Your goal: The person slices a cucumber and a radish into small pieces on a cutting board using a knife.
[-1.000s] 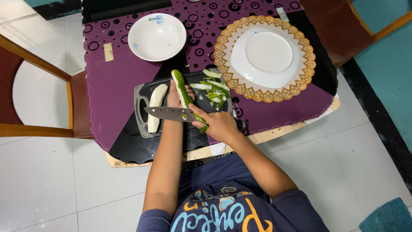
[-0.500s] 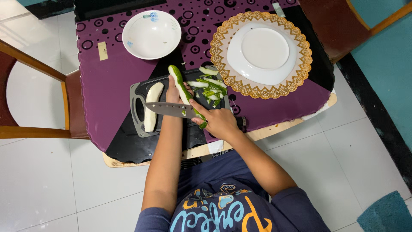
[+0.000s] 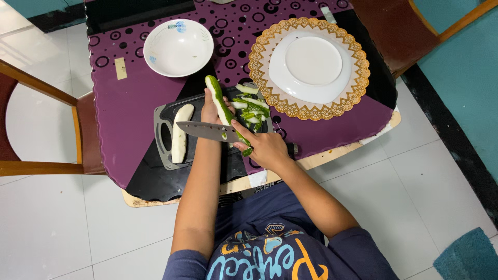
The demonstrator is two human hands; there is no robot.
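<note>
My left hand (image 3: 210, 110) holds a long green cucumber (image 3: 220, 101) above the dark cutting board (image 3: 165, 136), its far tip pointing toward the bowl. My right hand (image 3: 265, 148) grips a knife (image 3: 206, 131) whose blade lies across the cucumber's near part, pointing left. A thin green strip of peel hangs near my right thumb. A peeled pale cucumber (image 3: 180, 133) lies on the left part of the board. Several green peel strips (image 3: 250, 107) are piled on the board's right side.
A white bowl (image 3: 178, 47) stands at the table's far left. A white plate (image 3: 312, 68) rests on a gold lace mat (image 3: 361, 78) at the far right. The purple patterned table (image 3: 124, 109) has wooden chairs at left (image 3: 46, 129) and far right (image 3: 410, 28).
The view has shifted slightly. Both hands stay together over the board, with the knife blade still across the cucumber.
</note>
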